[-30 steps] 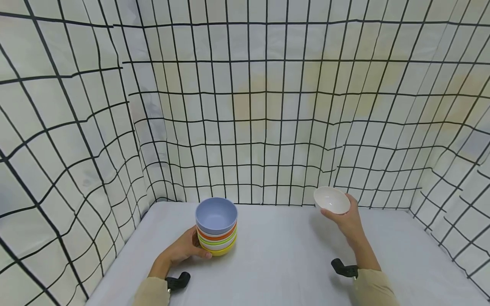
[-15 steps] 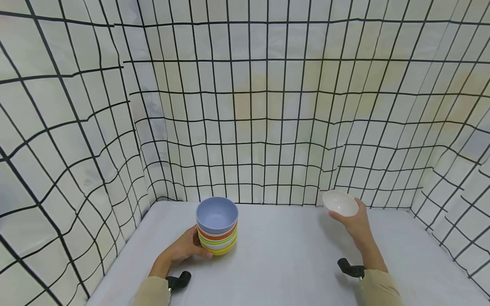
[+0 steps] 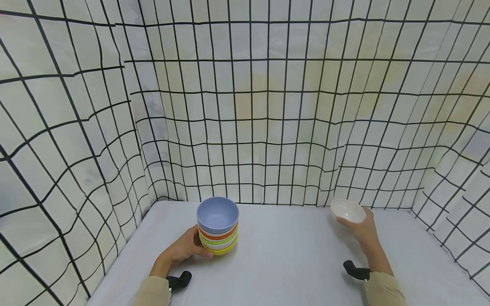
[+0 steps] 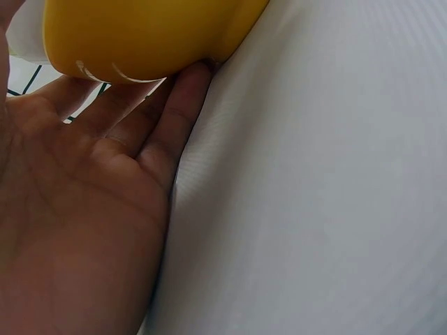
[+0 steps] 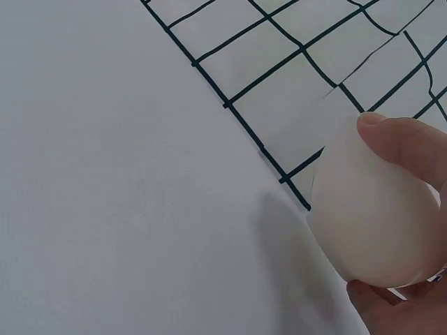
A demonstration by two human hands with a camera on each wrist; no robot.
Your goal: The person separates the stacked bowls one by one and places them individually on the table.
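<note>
A stack of nested bowls (image 3: pixel 217 227) stands on the left half of the table, light blue on top, then white, orange, green and white bands, with yellow at the bottom. My left hand (image 3: pixel 185 246) grips it low from the left, thumb along the front of the yellow bowl (image 4: pixel 140 35) and fingers behind. At the back right, my right hand (image 3: pixel 361 227) holds a white bowl (image 3: pixel 347 210) by its right side, tilted and close over the table. Seen from the right wrist, the thumb (image 5: pixel 401 143) lies on one edge of the white bowl and fingertips support the opposite side.
The table (image 3: pixel 283 255) has a white covering. White walls with black grid lines (image 3: pixel 264 106) rise behind it and at both sides, and the back wall is close behind the white bowl.
My right hand has carried the white bowl to the right and lowered it toward the table. The left hand and the stack stay where they were.
</note>
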